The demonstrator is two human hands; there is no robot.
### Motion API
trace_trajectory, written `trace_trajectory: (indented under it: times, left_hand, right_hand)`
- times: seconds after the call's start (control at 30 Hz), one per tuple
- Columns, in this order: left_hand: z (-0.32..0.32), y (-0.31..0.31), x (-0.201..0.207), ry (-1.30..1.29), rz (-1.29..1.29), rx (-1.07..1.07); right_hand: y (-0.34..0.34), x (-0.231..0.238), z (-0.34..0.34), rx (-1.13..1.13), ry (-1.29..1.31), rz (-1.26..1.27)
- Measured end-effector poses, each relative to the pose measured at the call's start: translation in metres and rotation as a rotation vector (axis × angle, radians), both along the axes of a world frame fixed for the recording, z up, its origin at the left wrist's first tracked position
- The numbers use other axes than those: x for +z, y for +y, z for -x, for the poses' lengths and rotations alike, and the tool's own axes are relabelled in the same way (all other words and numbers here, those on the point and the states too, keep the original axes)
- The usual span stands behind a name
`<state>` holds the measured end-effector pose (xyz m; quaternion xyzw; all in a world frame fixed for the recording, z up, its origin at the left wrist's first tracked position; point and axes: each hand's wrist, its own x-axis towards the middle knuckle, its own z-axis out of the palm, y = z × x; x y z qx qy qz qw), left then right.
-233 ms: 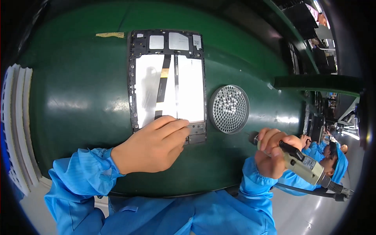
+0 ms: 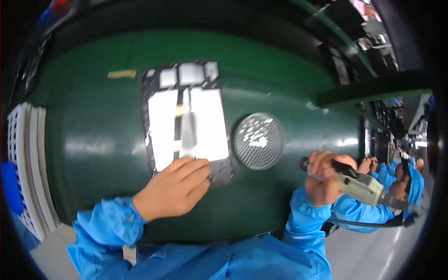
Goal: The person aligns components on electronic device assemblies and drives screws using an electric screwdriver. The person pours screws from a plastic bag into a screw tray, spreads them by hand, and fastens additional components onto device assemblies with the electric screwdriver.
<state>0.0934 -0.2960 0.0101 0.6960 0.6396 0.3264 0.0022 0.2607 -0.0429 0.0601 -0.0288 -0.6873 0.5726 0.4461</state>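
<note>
An opened tablet-like device (image 2: 210,121) lies on the green work surface, with a black frame, large white-silver panels and a dark strip down the middle. Motion blurs its details. My left hand (image 2: 175,189) rests over its lower edge, fingers pressed together and bent down. The thumb and whatever the fingertips pinch are hidden. To the right, clear of the device, my right hand (image 2: 324,179) is wrapped around a pale electric screwdriver (image 2: 361,189), its dark nose pointing left and its cable end trailing right. A round grey tray (image 2: 259,141) with many small dimples sits between device and screwdriver.
Stacked white trays (image 2: 35,163) stand at the left edge beside something blue (image 2: 11,186). A yellowish strip (image 2: 122,74) lies beyond the device. A green bar (image 2: 373,91) juts in at right. A co-worker in blue (image 2: 401,186) is close on the right.
The whole view has shifted, so the work surface sits lower in the picture and is blurred. My left hand stays at the device's lower edge; my right keeps its grip on the screwdriver.
</note>
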Motion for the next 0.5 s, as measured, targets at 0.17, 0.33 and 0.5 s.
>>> trace_trajectory:
  times: [0.17,0.33,0.5]
  left_hand:
    - [0.03,0.009,0.0,0.173,0.073,0.151]
    - [0.109,0.031,0.002,0.185,-0.007,0.378]
    - [0.178,0.056,-0.006,0.176,-0.054,0.52]
  right_hand:
    - [0.008,-0.027,0.007,-0.13,-0.015,0.103]
    - [0.012,-0.02,0.011,-0.121,-0.088,0.181]
    - [0.018,-0.02,0.017,-0.194,-0.141,0.269]
